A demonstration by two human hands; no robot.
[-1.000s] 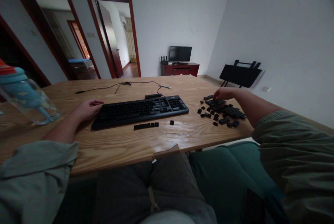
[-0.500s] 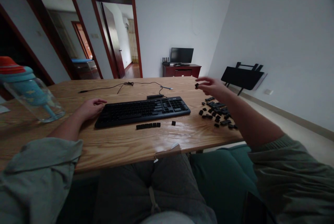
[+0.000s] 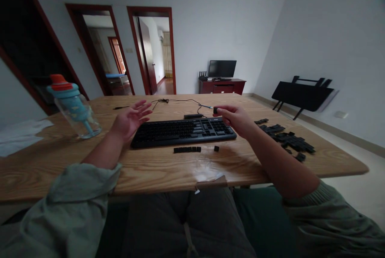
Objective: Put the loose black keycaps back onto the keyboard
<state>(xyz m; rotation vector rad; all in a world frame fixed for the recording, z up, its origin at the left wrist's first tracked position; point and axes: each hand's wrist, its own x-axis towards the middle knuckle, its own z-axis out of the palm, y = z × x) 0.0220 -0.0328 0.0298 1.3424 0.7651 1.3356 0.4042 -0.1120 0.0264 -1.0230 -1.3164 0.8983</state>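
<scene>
A black keycap [image 3: 215,110] is pinched between the thumb and fingers of my right hand [image 3: 236,119], above the right end of the keyboard. The black keyboard [image 3: 168,133] lies on the wooden table, its number pad partly behind that hand. Raised over the keyboard's left end, my left hand [image 3: 131,120] is empty with its fingers apart. In front of the keyboard sits a short row of black keycaps [image 3: 187,149], and one single keycap [image 3: 216,148] lies just right of it. Many loose keycaps [image 3: 291,139] are heaped beyond my right forearm.
A bottle with a red and blue lid [image 3: 75,109] stands at the left, near white tissue [image 3: 21,135]. A thin cable [image 3: 180,100] runs behind the keyboard, by a dark bar-shaped piece [image 3: 193,116]. The table's front edge [image 3: 168,189] is close to my lap.
My right hand has moved left with the keycap, from above the heap to the keyboard's right end. My left hand has lifted off the table beside the keyboard and opened. The view has turned left.
</scene>
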